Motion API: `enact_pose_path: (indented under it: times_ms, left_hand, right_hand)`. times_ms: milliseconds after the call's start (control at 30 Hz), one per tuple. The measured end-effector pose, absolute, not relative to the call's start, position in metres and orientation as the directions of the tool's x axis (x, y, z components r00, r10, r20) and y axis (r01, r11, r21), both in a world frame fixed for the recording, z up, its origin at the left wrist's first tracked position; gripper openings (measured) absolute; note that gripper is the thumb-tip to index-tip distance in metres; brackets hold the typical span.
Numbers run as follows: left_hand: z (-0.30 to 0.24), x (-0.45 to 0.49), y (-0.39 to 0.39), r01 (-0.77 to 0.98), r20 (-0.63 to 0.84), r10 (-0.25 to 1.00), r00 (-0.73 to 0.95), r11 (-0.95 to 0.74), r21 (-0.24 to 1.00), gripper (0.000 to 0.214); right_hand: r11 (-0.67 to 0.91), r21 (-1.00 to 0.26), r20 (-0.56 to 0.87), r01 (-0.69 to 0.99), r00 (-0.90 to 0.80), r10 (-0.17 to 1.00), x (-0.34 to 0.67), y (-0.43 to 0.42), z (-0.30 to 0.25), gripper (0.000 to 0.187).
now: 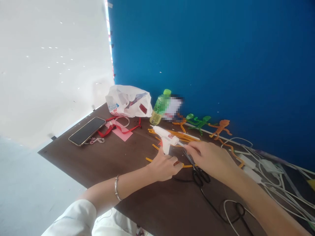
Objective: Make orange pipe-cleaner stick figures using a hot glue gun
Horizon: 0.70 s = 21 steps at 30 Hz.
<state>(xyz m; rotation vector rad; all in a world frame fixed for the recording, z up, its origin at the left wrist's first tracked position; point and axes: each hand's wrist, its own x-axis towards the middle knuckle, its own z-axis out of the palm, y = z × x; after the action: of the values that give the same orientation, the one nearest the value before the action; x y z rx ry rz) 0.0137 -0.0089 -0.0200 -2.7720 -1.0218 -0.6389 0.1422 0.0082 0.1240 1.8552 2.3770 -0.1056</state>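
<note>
My left hand (164,166) rests on the dark brown table (103,164) with its fingers curled, pinching an orange pipe cleaner (187,166) that lies in front of it. A white glue gun (166,137) stands just beyond that hand, touching its knuckles. My right hand (209,158) lies to the right, fingers closed on a thin stick at the glue gun's rear. Black scissors (200,175) lie under the right hand. Several orange pipe cleaners (177,134) are spread behind the glue gun.
A phone (87,130), red ribbon (115,127) on pink paper, a white plastic bag (129,101) and a green bottle (160,107) sit at the back left. Pipe-cleaner figures, green (198,121) and orange (220,127), lean on the blue wall. White cables and adapters (261,167) crowd the right.
</note>
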Motion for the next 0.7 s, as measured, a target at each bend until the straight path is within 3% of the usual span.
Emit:
enact_pose_path:
  times_ms: [67,133,233,333,433,500,633,700]
  left_hand:
    - [-0.019,0.013,-0.01,0.636,0.417,0.585,0.695,-0.772,0.023,0.025]
    - [-0.019,0.014,-0.011,0.628,0.413,0.579,0.703,-0.778,0.02,0.029]
    - [-0.021,0.015,-0.012,0.622,0.425,0.573,0.701,-0.783,0.028,0.03]
    - [-0.024,0.016,-0.011,0.616,0.441,0.57,0.694,-0.786,0.046,0.029]
    - [-0.025,0.015,-0.01,0.615,0.446,0.575,0.686,-0.786,0.067,0.028]
    - [-0.024,0.014,-0.01,0.619,0.442,0.581,0.684,-0.782,0.071,0.027]
    - [-0.023,0.014,-0.011,0.62,0.437,0.582,0.686,-0.781,0.066,0.025]
    - [-0.023,0.014,-0.012,0.613,0.442,0.571,0.691,-0.788,0.06,0.027]
  right_hand:
    - [0.234,-0.093,-0.228,0.968,-0.249,0.941,0.146,0.013,0.126,0.037]
    - [0.228,-0.12,-0.261,0.966,-0.252,0.932,0.147,0.014,0.128,0.038]
    - [0.273,0.067,-0.15,0.96,-0.261,0.954,0.144,0.01,0.126,0.036]
    - [0.39,0.322,0.033,0.863,-0.422,0.906,0.137,0.003,0.121,0.033]
    - [0.461,0.408,0.089,0.788,-0.537,0.839,0.133,0.001,0.116,0.032]
    - [0.443,0.345,0.08,0.828,-0.496,0.865,0.134,0.005,0.114,0.034]
    - [0.331,0.041,-0.105,0.943,-0.325,0.94,0.14,0.013,0.117,0.039]
    - [0.325,0.049,-0.104,0.945,-0.318,0.942,0.142,0.014,0.118,0.039]
